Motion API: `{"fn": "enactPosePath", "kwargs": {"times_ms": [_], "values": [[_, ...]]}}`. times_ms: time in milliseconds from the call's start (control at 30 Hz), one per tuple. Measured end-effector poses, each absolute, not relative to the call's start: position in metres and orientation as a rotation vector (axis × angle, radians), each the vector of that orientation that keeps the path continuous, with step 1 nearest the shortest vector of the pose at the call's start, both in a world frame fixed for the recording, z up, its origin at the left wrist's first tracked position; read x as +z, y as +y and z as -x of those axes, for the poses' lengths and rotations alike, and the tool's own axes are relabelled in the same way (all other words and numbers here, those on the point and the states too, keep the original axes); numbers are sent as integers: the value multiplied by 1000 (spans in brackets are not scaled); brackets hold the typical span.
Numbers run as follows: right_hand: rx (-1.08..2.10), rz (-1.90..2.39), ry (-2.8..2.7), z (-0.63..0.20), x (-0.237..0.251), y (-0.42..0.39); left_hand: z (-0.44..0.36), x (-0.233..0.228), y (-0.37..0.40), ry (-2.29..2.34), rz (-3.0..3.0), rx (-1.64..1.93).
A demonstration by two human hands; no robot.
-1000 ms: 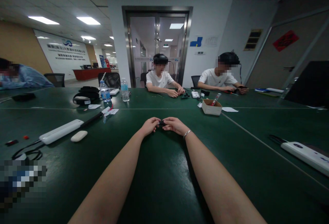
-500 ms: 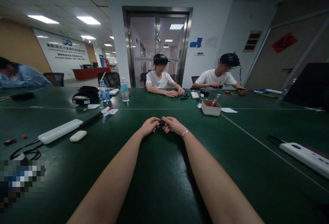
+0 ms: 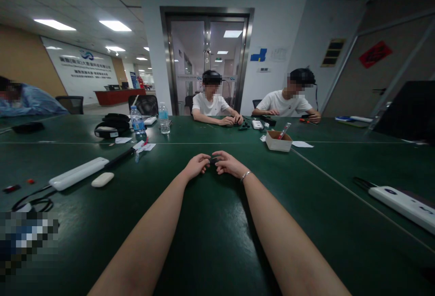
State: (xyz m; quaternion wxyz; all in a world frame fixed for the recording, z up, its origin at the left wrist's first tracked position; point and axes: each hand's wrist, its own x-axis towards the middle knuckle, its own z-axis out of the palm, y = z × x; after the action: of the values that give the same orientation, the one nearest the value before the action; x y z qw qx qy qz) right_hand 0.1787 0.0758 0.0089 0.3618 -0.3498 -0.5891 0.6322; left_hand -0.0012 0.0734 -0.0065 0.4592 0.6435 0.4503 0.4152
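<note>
Over the green table [image 3: 210, 223], both hands meet at a small black object [image 3: 213, 161], too small and dark to tell its kind. My left hand [image 3: 197, 166] pinches its left end between thumb and fingers. At the right end is my right hand [image 3: 230, 164], wearing a silver bracelet [image 3: 245, 176]. Its thumb and lower fingers are bent close against the object, while the index finger is lifted above it. Fingertips hide part of the object.
Left of my arms lie a white oval case [image 3: 102, 179] and a long white power strip [image 3: 79, 173]. Water bottles [image 3: 164, 119] stand farther back. A small open box [image 3: 278, 142] holds a pen-like item. Another white power strip [image 3: 404, 203] lies right. Co-workers sit across the table.
My right index finger has lifted and the right fingers have loosened, showing more of the black object. My left hand keeps its pinch. The co-worker at the right has shifted their hands.
</note>
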Motion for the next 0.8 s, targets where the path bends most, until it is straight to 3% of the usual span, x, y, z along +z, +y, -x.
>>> {"fn": "enactPosePath", "kwargs": {"times_ms": [100,333,500,800], "values": [[1656,815,-1504,-181,9,75,2,-7,74,1115,-1571,1018],[1602,1061,-1459,-173,9,76,2,-6,73,1127,-1579,1019],[1681,855,-1493,-179,10,74,3,-6,73,1132,-1574,1033],[1568,1078,-1513,-172,11,74,3,-10,77,1132,-1562,1038]]}}
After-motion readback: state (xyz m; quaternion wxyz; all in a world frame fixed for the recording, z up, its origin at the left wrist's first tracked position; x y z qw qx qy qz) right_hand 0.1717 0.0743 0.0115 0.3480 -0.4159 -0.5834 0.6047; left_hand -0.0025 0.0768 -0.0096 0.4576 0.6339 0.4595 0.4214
